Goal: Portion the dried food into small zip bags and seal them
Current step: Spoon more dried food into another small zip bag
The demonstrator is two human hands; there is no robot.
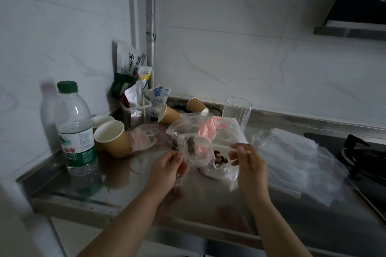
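- The steel counter (133, 190) has a raised lip at its left end and a front edge close to the person. The bare part lies in front of the hands and to the left of them.
- At the left, near the lip, stands a water bottle (75, 129) with a green cap. Just right of it are paper cups (111, 139), one standing and others tipped over behind.
- Snack packets (129, 67) fill the back corner by the wall.
- A clear glass (237, 111) stands behind the bags.
- A pile of empty zip bags (292, 162) lies flat at the right, near the stove (363, 156), and takes up most of that side.
- The left hand (167, 170) pinches a small zip bag (189, 152) by its edge, fingers curled on the plastic. The bag is held up above the counter with its mouth pointing up and away, its long side nearly upright.
- The right hand (248, 160) holds a spoon (201, 142), fingers closed on the handle. The spoon lies sideways, bowl pointing left into the small bag.
- Dark dried food (221, 158) sits in a big clear bag (221, 131) between the hands.
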